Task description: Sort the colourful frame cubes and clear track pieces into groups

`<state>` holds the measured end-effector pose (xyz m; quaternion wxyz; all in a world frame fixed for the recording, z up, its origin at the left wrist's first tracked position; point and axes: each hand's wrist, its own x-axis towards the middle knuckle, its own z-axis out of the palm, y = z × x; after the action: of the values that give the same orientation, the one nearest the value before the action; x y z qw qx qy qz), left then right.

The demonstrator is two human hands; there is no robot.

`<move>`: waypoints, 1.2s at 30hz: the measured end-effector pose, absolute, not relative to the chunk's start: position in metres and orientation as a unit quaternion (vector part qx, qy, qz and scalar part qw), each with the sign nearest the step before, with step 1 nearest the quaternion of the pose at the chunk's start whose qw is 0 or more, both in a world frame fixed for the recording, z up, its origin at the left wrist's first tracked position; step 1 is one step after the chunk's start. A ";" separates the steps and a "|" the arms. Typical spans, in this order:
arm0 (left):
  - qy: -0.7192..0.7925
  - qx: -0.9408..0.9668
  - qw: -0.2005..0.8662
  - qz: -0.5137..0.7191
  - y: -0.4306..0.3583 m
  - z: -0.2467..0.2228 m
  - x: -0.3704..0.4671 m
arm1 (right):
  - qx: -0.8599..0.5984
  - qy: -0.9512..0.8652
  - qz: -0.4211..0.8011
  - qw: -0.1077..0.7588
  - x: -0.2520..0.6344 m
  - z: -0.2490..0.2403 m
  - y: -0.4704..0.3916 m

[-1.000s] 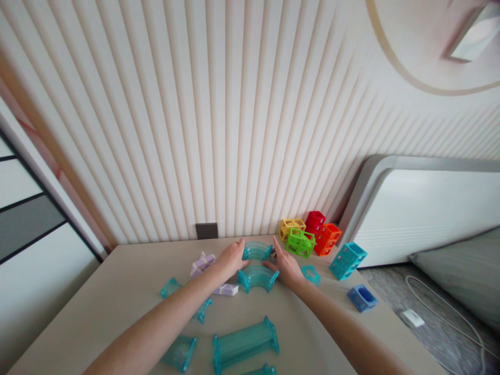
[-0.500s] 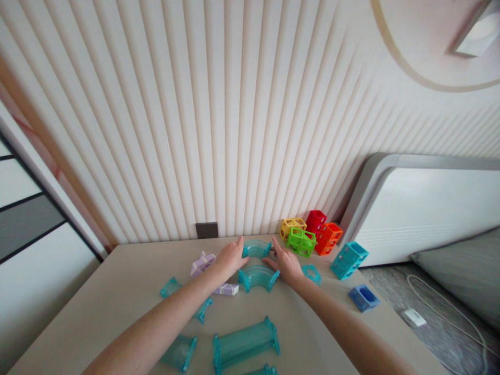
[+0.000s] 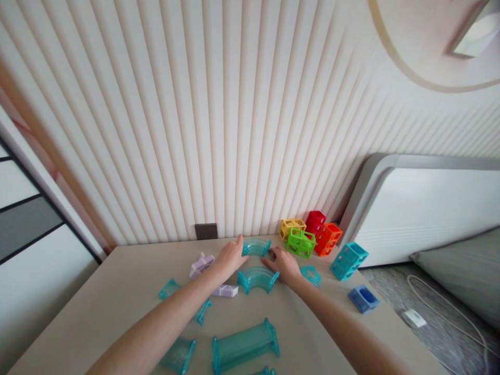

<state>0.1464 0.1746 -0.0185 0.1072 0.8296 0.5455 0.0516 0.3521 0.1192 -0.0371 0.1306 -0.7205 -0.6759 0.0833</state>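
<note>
A translucent teal curved track piece lies near the wall end of the table, its ends turned toward me. My left hand holds its left end, thumb on the near side and a finger raised along the flange. At its right end is my right hand, fingers curled in and thumb stretched under the bend; the exact contact is partly hidden. A second teal curved track piece sits just nearer to me, between my wrists. Pale purple patterned pieces lie beside my left forearm.
Straight teal track pieces lie nearer to me, some partly behind my left arm. Yellow, red, orange and green frame blocks stand at the back right. A teal block, a blue block and a teal ring-like piece are to the right.
My right index finger, raised and straight before, has bent down beside the right end of the far curved piece. My left hand and the track pieces stay nearly in place.
</note>
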 end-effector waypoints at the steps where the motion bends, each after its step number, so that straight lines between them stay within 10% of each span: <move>1: 0.546 0.829 0.106 0.054 0.176 -0.018 0.147 | -0.723 -0.673 0.084 0.132 0.352 -0.037 0.121; 36: 0.569 0.816 0.076 0.065 0.206 -0.023 0.159 | -0.765 -0.632 0.060 0.112 0.339 -0.037 0.155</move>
<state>0.1589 0.2064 -0.0228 0.0763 0.8161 0.5691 0.0651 0.3390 0.1554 -0.0369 0.1116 -0.7648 -0.6317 0.0598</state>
